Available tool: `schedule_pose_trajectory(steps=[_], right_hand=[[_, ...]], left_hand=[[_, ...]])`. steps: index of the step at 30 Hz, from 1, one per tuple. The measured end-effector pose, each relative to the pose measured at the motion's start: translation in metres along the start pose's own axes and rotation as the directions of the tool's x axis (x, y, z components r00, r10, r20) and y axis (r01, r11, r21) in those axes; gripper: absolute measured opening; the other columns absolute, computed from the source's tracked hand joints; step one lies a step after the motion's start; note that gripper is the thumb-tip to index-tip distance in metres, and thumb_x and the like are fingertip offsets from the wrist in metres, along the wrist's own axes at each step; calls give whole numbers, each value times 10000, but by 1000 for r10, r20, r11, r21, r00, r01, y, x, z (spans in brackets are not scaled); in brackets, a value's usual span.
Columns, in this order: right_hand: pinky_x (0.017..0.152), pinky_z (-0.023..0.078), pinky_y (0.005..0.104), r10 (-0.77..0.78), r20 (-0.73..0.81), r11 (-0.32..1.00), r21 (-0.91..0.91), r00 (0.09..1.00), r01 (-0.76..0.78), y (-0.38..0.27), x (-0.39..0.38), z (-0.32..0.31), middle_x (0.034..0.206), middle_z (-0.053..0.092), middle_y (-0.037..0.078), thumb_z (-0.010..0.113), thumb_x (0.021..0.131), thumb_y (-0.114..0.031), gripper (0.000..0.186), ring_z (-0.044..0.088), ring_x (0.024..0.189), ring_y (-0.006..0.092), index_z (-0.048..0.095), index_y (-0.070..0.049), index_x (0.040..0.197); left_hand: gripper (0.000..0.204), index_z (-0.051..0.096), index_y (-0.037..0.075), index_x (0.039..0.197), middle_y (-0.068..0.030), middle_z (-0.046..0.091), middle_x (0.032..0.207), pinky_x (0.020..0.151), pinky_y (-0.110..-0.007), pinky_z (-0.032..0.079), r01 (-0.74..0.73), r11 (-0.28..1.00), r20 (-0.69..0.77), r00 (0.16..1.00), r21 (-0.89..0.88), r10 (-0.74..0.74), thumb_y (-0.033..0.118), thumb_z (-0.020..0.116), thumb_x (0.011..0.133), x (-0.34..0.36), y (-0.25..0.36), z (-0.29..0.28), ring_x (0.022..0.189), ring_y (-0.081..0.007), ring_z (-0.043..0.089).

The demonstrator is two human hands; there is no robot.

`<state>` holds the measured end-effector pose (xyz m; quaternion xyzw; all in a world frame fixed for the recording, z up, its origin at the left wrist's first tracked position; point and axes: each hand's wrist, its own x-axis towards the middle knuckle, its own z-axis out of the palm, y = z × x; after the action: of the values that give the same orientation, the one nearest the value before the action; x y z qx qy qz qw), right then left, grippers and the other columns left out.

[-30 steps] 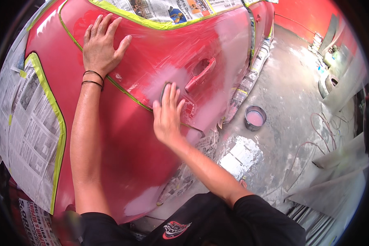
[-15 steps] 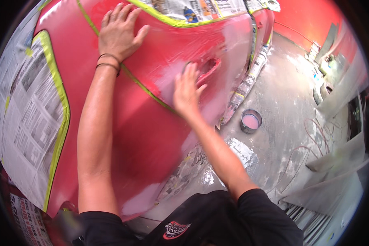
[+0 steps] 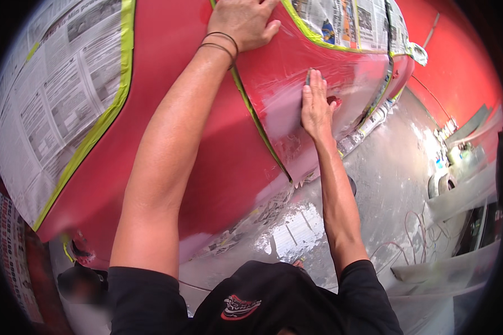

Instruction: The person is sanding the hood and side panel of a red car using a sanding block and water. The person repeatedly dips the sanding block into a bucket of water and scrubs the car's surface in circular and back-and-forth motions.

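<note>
From my end I see a red car body panel (image 3: 229, 151) filling the middle of the frame, running up to the top edge. The left hand (image 3: 243, 23) lies palm down on it at the top centre, thumb held away from the fingers; the frame's edge cuts across the fingertips, so I can't tell how they end. Two thin dark bands (image 3: 224, 36) circle that wrist. Right of centre, the right hand (image 3: 317, 111) lies flat over a paler pinkish patch (image 3: 282, 117), its long fingers straight and close together. A dark pad (image 3: 308, 77) peeks out beside the fingertips; most of it is hidden, and I can't tell whether the fingers grip it or only press on it. Between the hands, a strip of yellow-green masking tape (image 3: 257, 120) runs down the panel. I have taped newspaper sheets (image 3: 67, 100) at upper left and more newspaper (image 3: 369, 28) at upper right. The grey floor (image 3: 397, 178) spreads across the right, with thin hoses (image 3: 422, 231) at lower right.
</note>
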<state>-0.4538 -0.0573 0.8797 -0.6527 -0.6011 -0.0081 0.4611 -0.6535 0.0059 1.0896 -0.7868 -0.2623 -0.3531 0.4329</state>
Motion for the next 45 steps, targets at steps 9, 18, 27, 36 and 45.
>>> schedule_pose_trajectory(steps=[9, 18, 27, 36, 45], right_hand=[[1239, 117, 754, -514, 111, 844, -112, 851, 524, -78, -50, 9, 1750, 334, 49, 439, 1141, -340, 577, 248, 1631, 340, 352, -172, 1686], [1268, -13, 707, -564, 150, 810, -92, 812, 579, -34, -66, 15, 1754, 333, 21, 443, 1135, -358, 573, 255, 1636, 282, 373, -205, 1683], [1225, 71, 784, -291, -35, 956, -59, 956, 288, -34, 3, 14, 1789, 202, 124, 420, 1137, -418, 633, 159, 1651, 372, 280, -183, 1708], [1238, 45, 783, -180, -43, 982, 48, 983, 182, 54, 82, 3, 1803, 166, -14, 248, 1165, -480, 595, 139, 1660, 297, 263, -252, 1715], [1240, 73, 778, -307, 6, 952, 5, 952, 307, 32, 0, 25, 1789, 225, 39, 365, 1141, -457, 618, 190, 1640, 375, 297, -218, 1707]], left_hand=[[489, 728, 127, 1262, -66, 660, 1408, 1247, -493, 343, 33, 989, -46, 999, 144, -27, 420, 718, 870, -5, -5, 12, 1424, -269, 532], [450, 728, 139, 1256, -78, 649, 1437, 1249, -501, 349, 32, 991, -24, 999, 126, -29, 396, 725, 887, -10, -6, 8, 1444, -277, 526], [508, 683, 174, 1374, -55, 596, 1527, 1277, -478, 303, 21, 986, 71, 997, 163, -33, 402, 715, 922, -3, -5, 5, 1507, -252, 464], [504, 658, 201, 1419, -37, 576, 1557, 1283, -466, 291, -11, 989, 92, 996, 150, -3, 353, 713, 941, -1, -2, -1, 1509, -256, 465], [516, 645, 173, 1446, -52, 556, 1584, 1268, -471, 299, -77, 981, 187, 981, 176, 44, 328, 720, 959, -6, -2, -7, 1523, -276, 453]])
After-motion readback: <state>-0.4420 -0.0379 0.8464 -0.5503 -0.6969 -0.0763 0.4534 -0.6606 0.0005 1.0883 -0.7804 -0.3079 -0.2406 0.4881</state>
